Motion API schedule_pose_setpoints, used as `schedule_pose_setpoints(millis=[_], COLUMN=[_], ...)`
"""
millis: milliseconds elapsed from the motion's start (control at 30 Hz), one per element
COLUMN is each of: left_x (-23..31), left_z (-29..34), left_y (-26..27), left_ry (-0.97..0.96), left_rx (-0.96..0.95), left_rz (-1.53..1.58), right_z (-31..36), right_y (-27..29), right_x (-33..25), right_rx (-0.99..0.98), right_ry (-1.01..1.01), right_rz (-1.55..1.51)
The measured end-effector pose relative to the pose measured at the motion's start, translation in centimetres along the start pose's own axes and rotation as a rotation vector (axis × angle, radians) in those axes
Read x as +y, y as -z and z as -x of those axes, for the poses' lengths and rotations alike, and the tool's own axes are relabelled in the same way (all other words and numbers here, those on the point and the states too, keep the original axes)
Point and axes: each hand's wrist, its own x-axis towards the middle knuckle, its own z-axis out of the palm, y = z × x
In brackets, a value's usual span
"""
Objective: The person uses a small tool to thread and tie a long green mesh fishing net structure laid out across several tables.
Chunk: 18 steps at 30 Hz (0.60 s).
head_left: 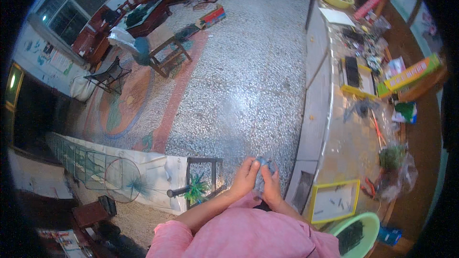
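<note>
Both my hands meet in front of my body, low in the middle of the view. My left hand (pixel 245 177) and my right hand (pixel 271 186) are closed around a small blue-grey thing (pixel 263 161) that sticks out past the thumbs. It looks crumpled or soft, but its kind cannot be made out. My fingers hide most of it. A green tinsel-like tuft (pixel 196 188) is on a dark metal frame (pixel 219 168) left of my hands.
Along my right runs a long counter (pixel 351 148). It bears a yellow-rimmed tray (pixel 313 210) with small dark pieces, red-handled pliers (pixel 368 187), plastic bags and a light green basin (pixel 374 239). At left lies a white board (pixel 165 177) beside a round wire-and-net thing (pixel 123 180).
</note>
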Motion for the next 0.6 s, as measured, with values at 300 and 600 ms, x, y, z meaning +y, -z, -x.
schedule_pose_setpoints(millis=[300,600], left_x=[1.2,2.8], left_z=[-9.0,-10.8], left_y=[5.8,15.0], left_ry=[-0.004,-0.213], left_rx=[0.205,0.449], left_rz=[0.091,-0.105], right_z=[-9.6,-17.8], right_y=[-7.7,-15.4], right_x=[-5.0,-4.4], right_rx=[-0.121,-0.36], right_ry=[-0.145,-0.216], right_rz=[0.117,0.132])
